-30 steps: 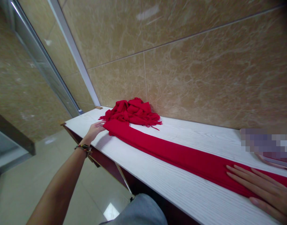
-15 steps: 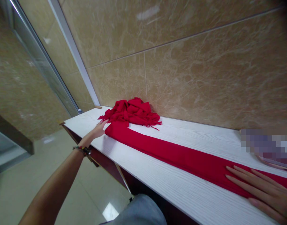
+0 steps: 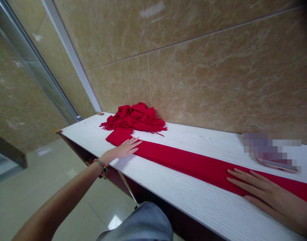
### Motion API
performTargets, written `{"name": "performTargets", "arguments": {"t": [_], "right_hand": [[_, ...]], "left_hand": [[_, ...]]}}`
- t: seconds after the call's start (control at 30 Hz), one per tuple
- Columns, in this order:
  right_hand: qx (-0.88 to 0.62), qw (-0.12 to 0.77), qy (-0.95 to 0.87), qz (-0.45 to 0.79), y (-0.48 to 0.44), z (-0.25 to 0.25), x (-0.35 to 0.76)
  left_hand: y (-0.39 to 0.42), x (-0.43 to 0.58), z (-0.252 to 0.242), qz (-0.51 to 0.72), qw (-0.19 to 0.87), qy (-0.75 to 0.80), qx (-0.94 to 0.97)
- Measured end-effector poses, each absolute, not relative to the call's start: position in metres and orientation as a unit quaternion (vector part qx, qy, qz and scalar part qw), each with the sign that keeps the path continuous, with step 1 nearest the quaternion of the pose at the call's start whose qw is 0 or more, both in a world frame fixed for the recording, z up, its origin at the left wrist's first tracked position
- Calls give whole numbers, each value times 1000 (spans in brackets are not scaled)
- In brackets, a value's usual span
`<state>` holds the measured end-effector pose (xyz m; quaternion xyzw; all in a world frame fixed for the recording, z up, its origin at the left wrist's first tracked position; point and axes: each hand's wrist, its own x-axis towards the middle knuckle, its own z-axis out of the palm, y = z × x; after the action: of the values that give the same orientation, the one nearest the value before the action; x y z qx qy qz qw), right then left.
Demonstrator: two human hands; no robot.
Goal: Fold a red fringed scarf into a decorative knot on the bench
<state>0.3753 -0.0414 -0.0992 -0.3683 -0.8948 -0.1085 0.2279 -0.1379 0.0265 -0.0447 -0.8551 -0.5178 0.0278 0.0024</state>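
Note:
A red scarf (image 3: pixel 183 158) lies in a long flat folded strip along the white tabletop (image 3: pixel 168 180). My left hand (image 3: pixel 125 148) rests flat on the strip near its far left part, fingers stretched out, with a ring and a beaded bracelet on that arm. Lying flat on the strip's right part is my right hand (image 3: pixel 266 190), its fingers slightly spread. At the far left the strip meets a crumpled red heap with fringes (image 3: pixel 137 117); whether they are one piece I cannot tell.
A tan marbled tile wall (image 3: pixel 206 77) rises along the table's back edge. A pixelated flat object (image 3: pixel 271 155) lies at the right, behind the scarf. My leg in grey cloth (image 3: pixel 145 222) is by the table's front edge, above a tiled floor (image 3: pixel 80 201).
My left hand has moved right from the strip's left end onto its top. The right hand stays flat on the strip. The whole view has shifted slightly.

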Motion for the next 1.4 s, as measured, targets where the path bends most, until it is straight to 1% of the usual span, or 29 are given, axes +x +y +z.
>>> {"name": "performTargets", "arguments": {"t": [0.1,0.17,0.27,0.43,0.6,0.77,1.03,1.23,1.33,1.4], "right_hand": [[-340,152,-921,-115,-46,-77,356],[-354,161,-915,-110,-48,-63,334],[-351,145,-920,-94,-51,-49,300],[-358,77,-923,-116,-50,-36,269],[-349,60,-925,-139,-49,-33,271],[-350,79,-923,-141,-51,-37,277],[-309,165,-922,-164,-56,-43,288],[-293,153,-935,-131,-57,-53,298],[-303,162,-931,-121,-56,-54,298],[-313,175,-926,-122,-56,-54,295]], "left_hand": [[18,-107,-32,-16,9,-477,-879],[10,-75,-24,-43,12,-403,-914],[-1,-28,-13,-15,15,-328,-944],[-4,7,-6,56,55,-326,-942],[-4,11,-16,47,100,-354,-929],[-4,13,-19,33,107,-390,-914],[0,-9,-30,0,-13,-429,-903],[-11,-12,-30,70,-87,-453,-885],[-13,-9,-23,93,-103,-458,-878],[-12,-3,-18,85,-98,-458,-879]]}}
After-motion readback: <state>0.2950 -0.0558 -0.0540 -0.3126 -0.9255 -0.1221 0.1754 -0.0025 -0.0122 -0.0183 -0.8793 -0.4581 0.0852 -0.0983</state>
